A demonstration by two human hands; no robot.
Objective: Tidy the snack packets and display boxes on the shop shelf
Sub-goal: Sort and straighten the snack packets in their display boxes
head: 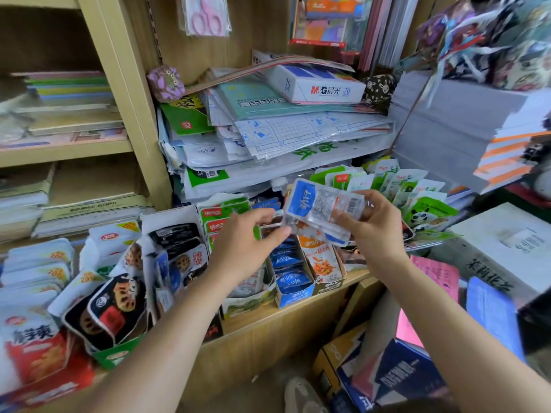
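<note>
Above the right hand (376, 231), the white-and-blue paper box (316, 83) reads "M&G" followed by Chinese characters, with "70" on its side and top. Left of the left hand (247, 247), the white packets (117, 234) carry "20%" on yellow corners. The blue packet (323, 207) gripped in both hands bears a barcode and print too small to read.

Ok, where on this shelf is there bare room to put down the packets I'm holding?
Little. One bare strip of wooden shelf runs along the front edge, before the blue display box and the orange-packet box. The white carton at right is mostly bare on top. Left of the blue box, black packets and others crowd the shelf.
</note>
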